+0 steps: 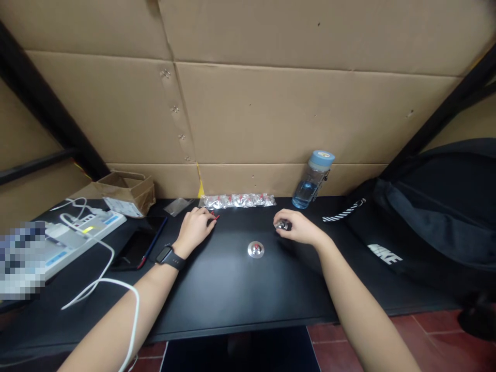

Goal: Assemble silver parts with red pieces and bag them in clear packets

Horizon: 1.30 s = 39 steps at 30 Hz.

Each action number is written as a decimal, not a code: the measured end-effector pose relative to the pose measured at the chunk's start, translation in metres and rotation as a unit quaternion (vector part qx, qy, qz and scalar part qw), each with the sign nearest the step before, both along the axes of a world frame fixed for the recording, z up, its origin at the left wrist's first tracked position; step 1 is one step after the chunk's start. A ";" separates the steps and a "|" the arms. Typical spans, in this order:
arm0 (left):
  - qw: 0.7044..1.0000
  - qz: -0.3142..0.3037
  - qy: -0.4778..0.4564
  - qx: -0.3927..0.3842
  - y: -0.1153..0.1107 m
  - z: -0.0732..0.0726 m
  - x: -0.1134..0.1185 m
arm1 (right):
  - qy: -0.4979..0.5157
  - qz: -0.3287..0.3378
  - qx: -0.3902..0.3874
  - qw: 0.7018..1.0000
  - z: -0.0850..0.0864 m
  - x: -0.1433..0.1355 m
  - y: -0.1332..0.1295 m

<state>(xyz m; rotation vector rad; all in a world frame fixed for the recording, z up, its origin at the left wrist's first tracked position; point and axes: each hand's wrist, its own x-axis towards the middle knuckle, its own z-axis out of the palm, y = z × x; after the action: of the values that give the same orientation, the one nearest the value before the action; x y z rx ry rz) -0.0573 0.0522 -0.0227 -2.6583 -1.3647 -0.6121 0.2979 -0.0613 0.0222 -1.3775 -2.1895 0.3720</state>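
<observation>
My left hand [196, 229], with a dark watch [166, 254] on its wrist, is closed at the back of the table. A small red piece [216, 217] shows at its fingertips; its kind is too small to make out. Further right, my right hand [296, 227] curls its thumb and fingers round a shiny metal piece [281, 225], partly hidden by the fingers. On the table between the hands lies a round, shiny metal disc [256, 250] with a raised centre and a red spot. Behind them runs a row of clear plastic packets [238, 200] with silvery and red contents.
A water bottle [313, 178] stands against the cardboard wall [271, 113]. To the right lie a black bag [426, 217] and a striped strap [343, 211]. At left are a phone [139, 244], a power strip [89, 232], a white cable [116, 281] and a cardboard box [127, 192].
</observation>
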 end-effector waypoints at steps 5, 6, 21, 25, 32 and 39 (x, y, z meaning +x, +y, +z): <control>0.998 -0.059 -0.020 -0.028 -0.013 0.001 0.009 | -0.028 -0.071 -0.038 0.996 -0.018 0.030 0.009; 0.997 -0.065 -0.022 -0.030 -0.016 0.001 0.012 | -0.031 -0.075 -0.043 0.996 -0.021 0.030 0.011; 0.976 -0.113 -0.167 -0.082 -0.029 0.006 0.027 | 0.016 -0.098 -0.026 0.995 -0.028 0.020 0.016; 0.959 -0.135 -0.223 -0.111 -0.041 0.012 0.034 | 0.080 -0.072 -0.033 0.994 -0.019 0.004 0.011; 0.941 -0.144 -0.275 -0.134 -0.061 0.020 0.045 | 0.198 -0.011 0.002 0.980 -0.005 -0.052 -0.002; 0.953 -0.158 -0.238 -0.105 -0.073 0.029 0.049 | 0.322 0.037 -0.001 0.946 -0.014 -0.095 -0.009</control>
<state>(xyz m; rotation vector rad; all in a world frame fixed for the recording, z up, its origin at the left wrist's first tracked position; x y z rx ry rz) -0.0083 -0.0209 0.0066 -3.0662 -1.1465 -1.2816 0.2027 -0.0703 0.0085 -0.9849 -1.6905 0.7342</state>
